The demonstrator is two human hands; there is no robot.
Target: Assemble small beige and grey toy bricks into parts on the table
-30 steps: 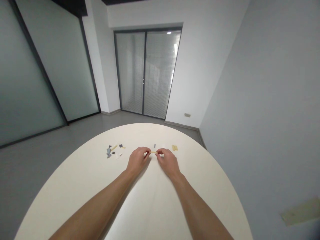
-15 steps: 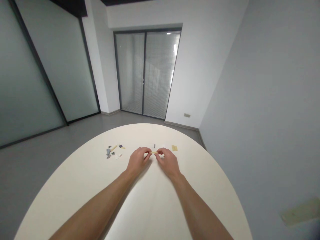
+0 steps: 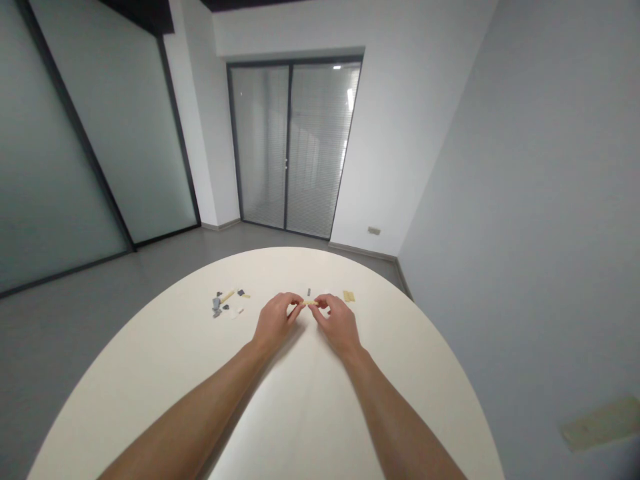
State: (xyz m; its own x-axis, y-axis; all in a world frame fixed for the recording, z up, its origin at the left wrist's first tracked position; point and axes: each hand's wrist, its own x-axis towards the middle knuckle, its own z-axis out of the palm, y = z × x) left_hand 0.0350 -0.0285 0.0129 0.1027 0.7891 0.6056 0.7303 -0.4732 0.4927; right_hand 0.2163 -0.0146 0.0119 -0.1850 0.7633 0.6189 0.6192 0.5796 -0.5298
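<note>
The left hand point(image 3: 276, 317) and right hand point(image 3: 339, 323) pinch opposite ends of a small yellow strip point(image 3: 309, 303) over the table point(image 3: 410, 360), probably to keep it steady and level. Loose grey pieces point(image 3: 217, 303) lie well to the left, apparently leaving the 2 hands room.

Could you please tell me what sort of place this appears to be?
It is probably an office or meeting room, judging by the round white table, the frosted glass panels on the left, and the dark-framed glazing with blinds straight ahead.
</note>
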